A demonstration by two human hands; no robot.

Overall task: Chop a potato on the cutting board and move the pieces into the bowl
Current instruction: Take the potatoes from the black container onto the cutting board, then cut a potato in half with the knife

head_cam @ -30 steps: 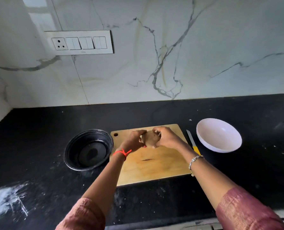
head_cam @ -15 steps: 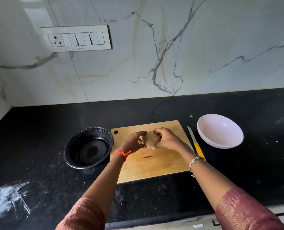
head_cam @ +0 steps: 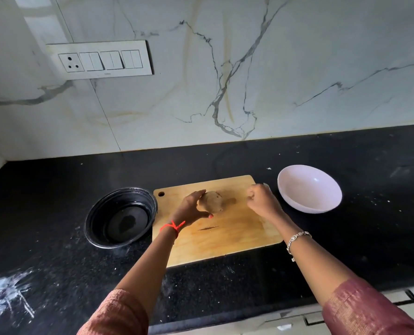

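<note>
- While the potato (head_cam: 212, 201) is sitting whole on the far half of the cutting board (head_cam: 225, 238), we are steadying it with the left hand (head_cam: 192, 209), whose fingers are curving round its left side and touching it, thumb reaching under the near edge.
- We are carrying the right hand (head_cam: 260, 200) curled into a loose fist over the right edge of the board, apart from the potato; we cannot tell whether it is closing on anything, since the knife, if one lies there, is hidden beneath it apart from a pale sliver at the far side of the knuckles.
- We are judging the step to be the very start: nothing is cut, and the white bowl (head_cam: 308, 188) just right of the board is holding no pieces.
- To do it well, we are thinking the left fingertips should be tucking back from the cutting line, and the potato should be resting on its flattest side so it is not rolling; a first halving cut would be giving a stable face.
- We are working on a black speckled bench (head_cam: 370, 238), dusted with white specks and a larger white smear (head_cam: 3, 296) at the near left.
- A black round container (head_cam: 121, 217) is standing just left of the board, seemingly empty.
- Behind, a marble-veined wall (head_cam: 273, 81) is carrying a switch panel (head_cam: 99, 59) at far left.
</note>
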